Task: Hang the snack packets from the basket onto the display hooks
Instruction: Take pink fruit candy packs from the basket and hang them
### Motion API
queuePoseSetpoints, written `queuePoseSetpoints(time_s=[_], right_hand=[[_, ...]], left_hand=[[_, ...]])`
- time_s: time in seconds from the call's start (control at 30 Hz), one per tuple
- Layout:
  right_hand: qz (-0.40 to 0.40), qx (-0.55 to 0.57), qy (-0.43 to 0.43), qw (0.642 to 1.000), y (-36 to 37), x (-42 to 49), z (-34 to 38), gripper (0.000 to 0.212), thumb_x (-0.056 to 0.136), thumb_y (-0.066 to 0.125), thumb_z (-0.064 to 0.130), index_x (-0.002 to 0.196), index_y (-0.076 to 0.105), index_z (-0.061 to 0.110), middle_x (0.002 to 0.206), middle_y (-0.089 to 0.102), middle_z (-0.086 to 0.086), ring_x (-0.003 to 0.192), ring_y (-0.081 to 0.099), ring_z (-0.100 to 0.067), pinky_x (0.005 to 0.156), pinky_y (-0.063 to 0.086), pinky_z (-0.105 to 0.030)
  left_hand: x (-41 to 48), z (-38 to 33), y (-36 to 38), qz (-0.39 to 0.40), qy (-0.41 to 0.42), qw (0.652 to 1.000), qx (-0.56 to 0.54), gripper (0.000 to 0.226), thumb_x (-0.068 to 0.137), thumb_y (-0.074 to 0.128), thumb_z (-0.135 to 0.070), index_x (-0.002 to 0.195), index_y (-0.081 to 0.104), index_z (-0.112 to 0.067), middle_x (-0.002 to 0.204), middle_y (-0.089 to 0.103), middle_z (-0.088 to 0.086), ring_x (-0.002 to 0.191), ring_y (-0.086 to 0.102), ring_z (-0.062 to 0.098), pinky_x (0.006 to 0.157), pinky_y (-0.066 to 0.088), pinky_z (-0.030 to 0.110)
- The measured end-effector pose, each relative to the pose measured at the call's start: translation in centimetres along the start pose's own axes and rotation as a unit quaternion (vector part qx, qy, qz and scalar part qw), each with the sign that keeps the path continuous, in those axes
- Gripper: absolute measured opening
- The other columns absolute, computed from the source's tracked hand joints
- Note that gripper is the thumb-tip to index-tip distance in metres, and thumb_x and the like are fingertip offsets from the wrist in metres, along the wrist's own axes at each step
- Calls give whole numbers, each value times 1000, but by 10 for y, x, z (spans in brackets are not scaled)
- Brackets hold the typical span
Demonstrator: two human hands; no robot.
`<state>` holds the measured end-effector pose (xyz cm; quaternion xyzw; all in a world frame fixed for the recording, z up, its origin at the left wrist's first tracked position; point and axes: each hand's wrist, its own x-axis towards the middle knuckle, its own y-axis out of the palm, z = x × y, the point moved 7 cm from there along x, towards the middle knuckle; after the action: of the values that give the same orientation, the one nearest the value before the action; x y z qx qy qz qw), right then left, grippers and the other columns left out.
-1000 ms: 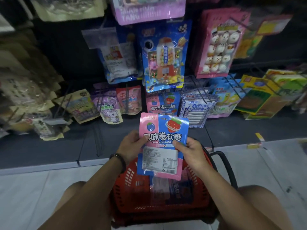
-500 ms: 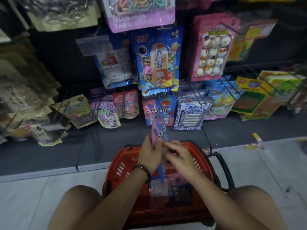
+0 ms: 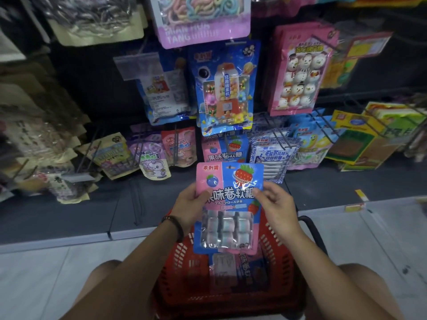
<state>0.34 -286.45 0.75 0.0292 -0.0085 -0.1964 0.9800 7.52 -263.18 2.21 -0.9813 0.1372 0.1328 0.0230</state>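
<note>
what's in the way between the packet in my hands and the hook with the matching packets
Nothing visible fills the gap. The pink-and-blue packet, held by the left hand and right hand, sits just below the matching packets. The blue gumball-machine packet above overlaps their top edge, so it may crowd the hanging spot.

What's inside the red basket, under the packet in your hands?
At least two more pink-and-blue packets lie in the red basket. The held packet covers the basket's far end, so the full count is hidden.

Packet (image 3: pixel 228 204) above basket (image 3: pixel 273 250), left hand (image 3: pixel 189 204) at left edge, right hand (image 3: pixel 275 204) at right; hung packets (image 3: pixel 225 148) behind.
</note>
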Motion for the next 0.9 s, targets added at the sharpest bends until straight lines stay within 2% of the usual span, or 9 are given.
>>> queuePoseSetpoints(time_s=[0.1, 0.17, 0.27, 0.37, 0.43, 0.6, 0.67, 0.77, 0.9], right_hand=[[-1, -25, -6, 1000, -1, 14, 7, 18, 97, 76, 29, 103, 78, 11, 92, 78, -21, 87, 76, -41, 82, 63, -49], [4, -51, -12, 999, -3, 29, 14, 39, 94, 79, 33, 80, 68, -1, 67, 62, -16, 61, 59, -29, 67, 52, -42], [31, -80, -20, 996, -4, 54, 18, 46, 95, 80, 23, 69, 56, -6, 60, 40, -25, 57, 38, -19, 59, 36, -34], [38, -99, -1, 994, -3, 74, 11, 30, 97, 76, 9, 69, 71, 20, 53, 63, -1, 46, 56, -11, 51, 46, -21], [38, -81, 15, 996, 0, 85, 0, 18, 97, 73, 1, 84, 74, 14, 66, 73, -5, 55, 71, -10, 53, 54, -19], [17, -35, 46, 998, 6, 104, -33, 23, 101, 69, 7, 88, 78, 25, 84, 81, -2, 85, 80, -31, 76, 66, -36], [10, -8, 75, 997, 7, 108, -46, 29, 102, 68, 11, 80, 77, 29, 82, 78, 1, 93, 79, -36, 84, 66, -42], [-19, 42, 135, 990, 4, 113, -66, 20, 100, 72, 18, 81, 72, 22, 83, 76, -5, 99, 77, -44, 92, 62, -48], [-27, 59, 128, 990, 10, 128, -60, 22, 101, 71, 21, 81, 77, 23, 84, 75, -8, 83, 72, -33, 83, 63, -43]], left_hand=[[4, -7, 5, 17, 5, 1000, -10, 18, 107, 59, -22, 119, 72, -18, 106, 83, 1, 92, 79, 15, 69, 61, 26], [12, -12, 4, 2, 15, 1000, -6, 19, 107, 61, -28, 114, 74, -16, 95, 83, -1, 78, 78, 11, 60, 58, 22], [34, -18, -3, -31, 47, 996, 67, 14, 101, 69, -34, 103, 79, -24, 87, 82, -2, 69, 72, 10, 56, 58, 28], [62, -17, -8, -32, 68, 992, 104, 7, 97, 75, -34, 97, 80, -39, 84, 82, -8, 70, 71, 10, 62, 61, 28], [76, -12, -6, -25, 80, 990, 116, 16, 97, 76, -26, 95, 81, -41, 88, 81, -13, 76, 72, 2, 69, 58, 19], [112, 18, -5, -27, 68, 995, 63, 20, 96, 70, 6, 95, 78, -12, 100, 79, 14, 89, 72, 16, 77, 57, 23], [122, 27, -2, -29, 47, 998, 40, 17, 98, 70, 0, 93, 78, -14, 105, 78, 17, 88, 70, 19, 73, 60, 27], [134, 37, 4, -36, 15, 999, 29, 17, 102, 69, -15, 88, 76, -23, 94, 78, -2, 85, 66, 16, 76, 62, 38], [147, 42, 8, -65, -20, 997, -26, 15, 102, 69, -25, 91, 78, -30, 91, 79, -10, 80, 65, 11, 80, 59, 42]])
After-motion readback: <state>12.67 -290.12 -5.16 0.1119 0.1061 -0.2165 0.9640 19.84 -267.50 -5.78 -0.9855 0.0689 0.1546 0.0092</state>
